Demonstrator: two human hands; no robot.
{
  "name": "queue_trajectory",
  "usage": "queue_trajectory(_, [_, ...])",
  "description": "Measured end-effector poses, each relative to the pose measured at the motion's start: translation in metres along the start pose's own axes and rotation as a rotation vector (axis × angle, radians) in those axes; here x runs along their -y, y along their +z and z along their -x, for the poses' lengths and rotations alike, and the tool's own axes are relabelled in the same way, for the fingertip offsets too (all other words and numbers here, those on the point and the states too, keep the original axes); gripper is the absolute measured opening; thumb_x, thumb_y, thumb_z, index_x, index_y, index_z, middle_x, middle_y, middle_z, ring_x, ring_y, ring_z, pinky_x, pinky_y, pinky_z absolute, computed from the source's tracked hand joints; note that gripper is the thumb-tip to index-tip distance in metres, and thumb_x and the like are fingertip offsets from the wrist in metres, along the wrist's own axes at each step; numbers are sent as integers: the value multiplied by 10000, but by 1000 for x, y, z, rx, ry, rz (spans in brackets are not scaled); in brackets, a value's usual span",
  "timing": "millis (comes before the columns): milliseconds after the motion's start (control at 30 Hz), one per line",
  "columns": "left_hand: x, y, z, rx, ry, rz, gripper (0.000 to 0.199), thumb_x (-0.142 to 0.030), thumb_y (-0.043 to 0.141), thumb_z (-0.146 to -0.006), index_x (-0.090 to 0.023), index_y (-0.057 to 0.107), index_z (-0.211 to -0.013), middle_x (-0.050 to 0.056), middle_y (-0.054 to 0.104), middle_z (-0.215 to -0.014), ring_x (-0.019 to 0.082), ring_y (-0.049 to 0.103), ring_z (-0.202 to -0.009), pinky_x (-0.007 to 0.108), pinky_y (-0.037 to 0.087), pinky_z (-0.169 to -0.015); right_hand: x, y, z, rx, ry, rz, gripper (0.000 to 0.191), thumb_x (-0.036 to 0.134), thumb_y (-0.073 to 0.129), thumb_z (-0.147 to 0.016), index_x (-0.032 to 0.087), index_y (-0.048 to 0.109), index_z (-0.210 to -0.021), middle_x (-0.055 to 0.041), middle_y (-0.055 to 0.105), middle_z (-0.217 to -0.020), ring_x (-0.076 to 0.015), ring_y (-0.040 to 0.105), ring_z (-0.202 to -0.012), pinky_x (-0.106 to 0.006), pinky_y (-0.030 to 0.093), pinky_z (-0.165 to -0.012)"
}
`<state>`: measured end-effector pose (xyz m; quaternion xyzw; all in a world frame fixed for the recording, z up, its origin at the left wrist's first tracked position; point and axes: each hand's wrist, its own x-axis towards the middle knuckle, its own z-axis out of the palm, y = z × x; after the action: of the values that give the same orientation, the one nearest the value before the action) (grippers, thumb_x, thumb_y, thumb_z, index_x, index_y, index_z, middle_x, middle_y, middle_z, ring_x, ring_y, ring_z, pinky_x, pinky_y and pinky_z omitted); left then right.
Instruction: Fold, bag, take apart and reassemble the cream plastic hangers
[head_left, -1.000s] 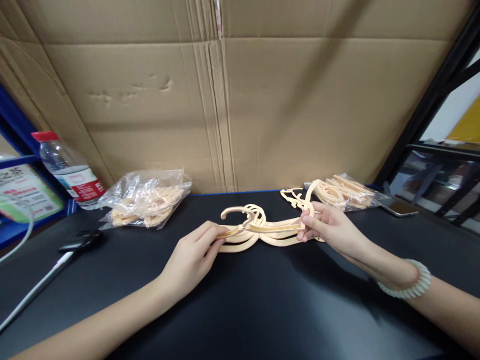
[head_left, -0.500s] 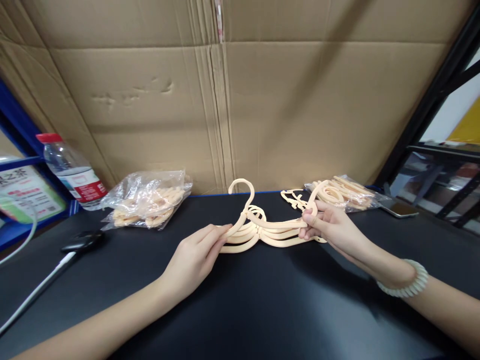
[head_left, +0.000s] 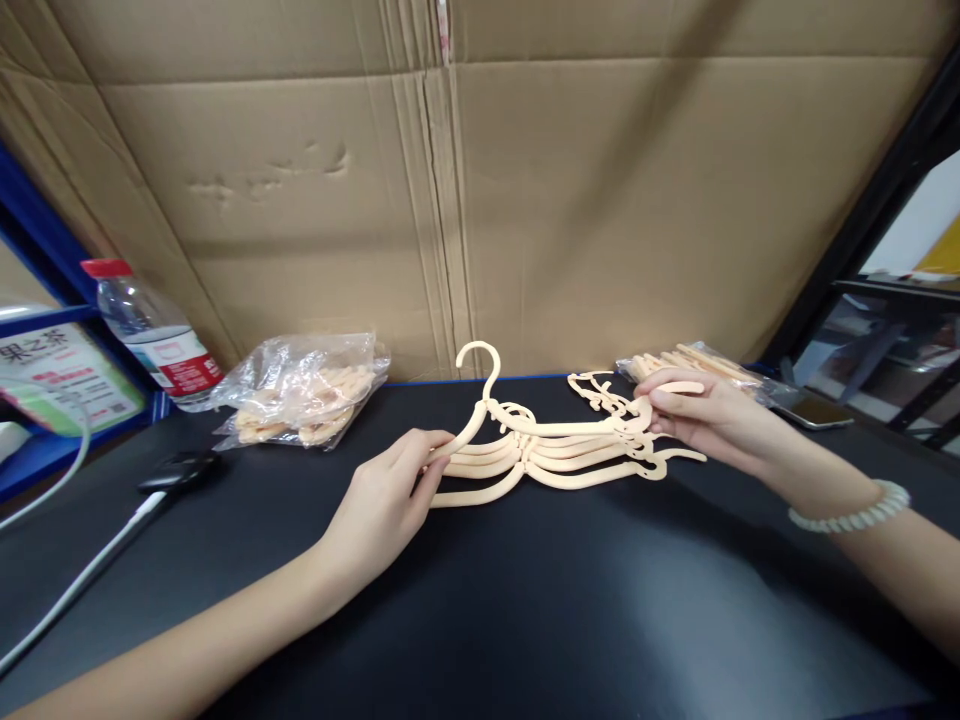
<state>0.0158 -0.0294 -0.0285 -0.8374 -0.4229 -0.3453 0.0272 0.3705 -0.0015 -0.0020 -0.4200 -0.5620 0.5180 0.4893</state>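
A cream plastic hanger (head_left: 555,429) is held up at the middle, its hook pointing up and left. My left hand (head_left: 386,490) pinches its left arm. At its right end my right hand (head_left: 694,415) has closed fingers round a curved cream hook piece (head_left: 681,387), which meets the hanger's tip. Beneath lie several similar hangers (head_left: 577,480) on the black table (head_left: 562,620), close together. Small loose cream pieces (head_left: 598,390) lie behind them, left of my right hand.
At the back left are a plastic bag of cream parts (head_left: 307,400) and a red-capped bottle (head_left: 169,345). A black device (head_left: 178,472) with a white cable lies left. Another bag (head_left: 705,362) and a phone (head_left: 811,410) are back right. Cardboard (head_left: 600,200) stands behind.
My right hand has moved right and slightly up, to the outer side of the hook piece, which now points right instead of up. My left hand keeps its pinch. The view has shifted slightly.
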Motion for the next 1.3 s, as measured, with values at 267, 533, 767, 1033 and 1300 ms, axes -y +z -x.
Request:
queue_trajectory(267, [-14, -6, 4, 165, 273, -157, 163, -169, 424, -950, -176, 586, -941, 59, 595, -845, 188, 561, -760, 305, 462, -684, 14, -30, -3, 260, -29, 783, 228, 422, 747, -699, 207, 724, -771, -46, 715, -780, -195, 642, -718, -312, 472, -646])
queue_trajectory(533, [-23, -5, 4, 226, 310, -213, 241, -171, 390, -952, -182, 604, -843, 47, 589, -773, 180, 573, -698, 283, 465, -633, 15, -27, 2, 472, 11, 977, 203, 406, 670, -764, 208, 715, -766, -14, 682, -724, -159, 594, -678, -276, 433, -631])
queue_trajectory(767, [-12, -1, 3, 173, 282, -189, 217, -196, 418, -953, -206, 632, -919, 42, 609, -812, 170, 607, -739, 260, 504, -673, 9, -27, -2, 401, -10, 1058, 123, 269, 591, -761, 198, 692, -766, -21, 675, -726, -161, 587, -669, -274, 425, -612])
queue_trajectory(1033, [-3, 4, 4, 168, 296, -260, 226, -168, 414, -950, -184, 638, -972, 71, 643, -903, 197, 624, -823, 306, 530, -730, 1, -28, -3, 383, -18, 1127, 101, 204, 562, -762, 187, 662, -771, -29, 663, -736, -160, 586, -661, -265, 421, -582])
queue_trajectory(1300, [-3, 4, 5, 183, 322, -264, 244, -154, 427, -935, -165, 645, -1043, 92, 654, -1003, 223, 630, -878, 358, 548, -758, -3, -26, -5, 226, -35, 1303, 96, 159, 527, -749, 184, 620, -749, -35, 657, -711, -172, 580, -643, -272, 371, -564])
